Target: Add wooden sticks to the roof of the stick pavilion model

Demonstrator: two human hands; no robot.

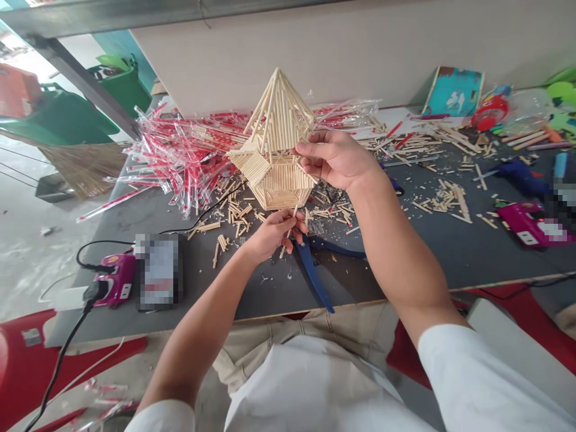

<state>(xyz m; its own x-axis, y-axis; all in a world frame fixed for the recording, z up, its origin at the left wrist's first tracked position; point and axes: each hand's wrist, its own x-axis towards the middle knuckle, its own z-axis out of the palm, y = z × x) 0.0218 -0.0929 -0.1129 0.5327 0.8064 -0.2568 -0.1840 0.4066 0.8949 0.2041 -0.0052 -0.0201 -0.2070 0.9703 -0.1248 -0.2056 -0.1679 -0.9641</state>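
Observation:
A hexagonal two-tier model pagoda (274, 156) built of pale wooden sticks stands in the air above the dark grey table (216, 282). My right hand (335, 159) is shut on its upper part, with the fingers across the roof's lower edge. Just below the model's base, my left hand (272, 234) pinches a thin wooden stick (288, 233), whose top end reaches close to the model. Blue-handled pliers (312, 267) lie on the table under my left hand, not touching it. Loose stick pieces (236, 213) are scattered nearby.
A heap of red-printed sticks in plastic wrappers (180, 162) covers the table's far left. A blue glue gun (517, 177), a magenta device (528, 223) and a second magenta device (117, 279) with cables sit near the edges. A broom (85, 168) and green bins (126, 90) stand beyond.

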